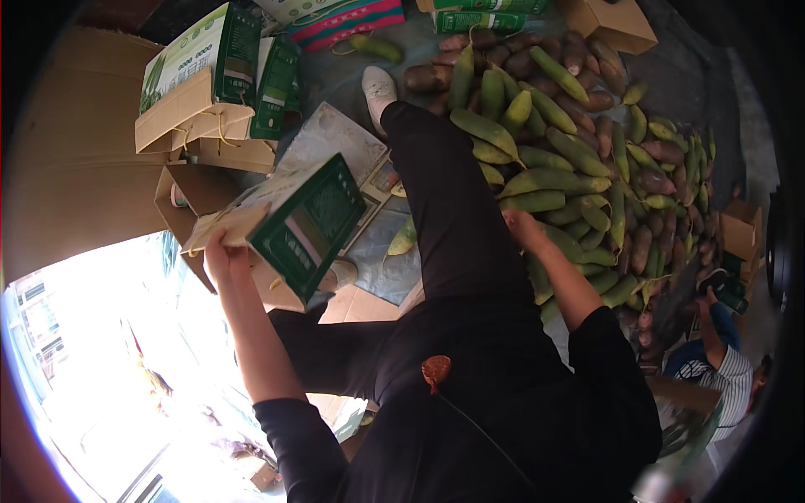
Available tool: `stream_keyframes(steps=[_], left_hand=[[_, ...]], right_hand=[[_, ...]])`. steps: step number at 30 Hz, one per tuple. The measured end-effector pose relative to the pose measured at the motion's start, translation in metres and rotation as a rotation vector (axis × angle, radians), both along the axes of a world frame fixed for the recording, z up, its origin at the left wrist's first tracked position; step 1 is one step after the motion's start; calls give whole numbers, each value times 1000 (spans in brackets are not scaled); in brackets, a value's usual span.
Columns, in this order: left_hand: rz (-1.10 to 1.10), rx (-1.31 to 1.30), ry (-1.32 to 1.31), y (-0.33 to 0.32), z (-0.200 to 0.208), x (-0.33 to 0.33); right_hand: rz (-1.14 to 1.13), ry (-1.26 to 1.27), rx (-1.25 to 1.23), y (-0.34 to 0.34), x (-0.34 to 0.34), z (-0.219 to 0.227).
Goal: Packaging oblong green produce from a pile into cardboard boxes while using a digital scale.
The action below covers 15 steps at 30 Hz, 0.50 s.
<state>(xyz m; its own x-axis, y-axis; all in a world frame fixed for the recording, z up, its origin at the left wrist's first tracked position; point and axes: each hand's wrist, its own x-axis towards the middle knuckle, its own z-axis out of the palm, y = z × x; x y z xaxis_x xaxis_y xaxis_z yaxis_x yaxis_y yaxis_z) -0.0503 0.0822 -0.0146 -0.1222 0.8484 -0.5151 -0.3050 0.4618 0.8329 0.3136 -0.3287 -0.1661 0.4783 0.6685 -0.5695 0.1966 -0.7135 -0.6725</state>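
My left hand (225, 258) grips the near cardboard edge of a green and white carton (312, 230). The carton is tilted, one printed green side facing me, with brown flaps at its near end. Beyond it lies a flat metal plate (335, 138), apparently a platform scale, partly covered by the carton. My right hand (524, 231) is beside my knee, at the near left side of a heap of long green radishes (558, 180). Its fingers look curled, and most are out of sight; whatever they may hold is hidden. Reddish-purple radishes (608, 63) lie among the green ones.
More green and white cartons (201, 63) stand at the far left, beside a large brown cardboard sheet (84, 151). A single radish (376, 47) lies near my shoe (379, 88). An open brown box (608, 25) is at the back. Another person (721, 369) works at right.
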Motion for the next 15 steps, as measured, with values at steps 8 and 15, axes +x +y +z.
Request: stream_keyframes(steps=[8,15], left_hand=[[-556,98,263,21,18,91],[-1332,609,1070,29,-22,9]], right_hand=[[13,-129,-31,-16,0,-24],[32,-143,-3,-13,-4,-37]])
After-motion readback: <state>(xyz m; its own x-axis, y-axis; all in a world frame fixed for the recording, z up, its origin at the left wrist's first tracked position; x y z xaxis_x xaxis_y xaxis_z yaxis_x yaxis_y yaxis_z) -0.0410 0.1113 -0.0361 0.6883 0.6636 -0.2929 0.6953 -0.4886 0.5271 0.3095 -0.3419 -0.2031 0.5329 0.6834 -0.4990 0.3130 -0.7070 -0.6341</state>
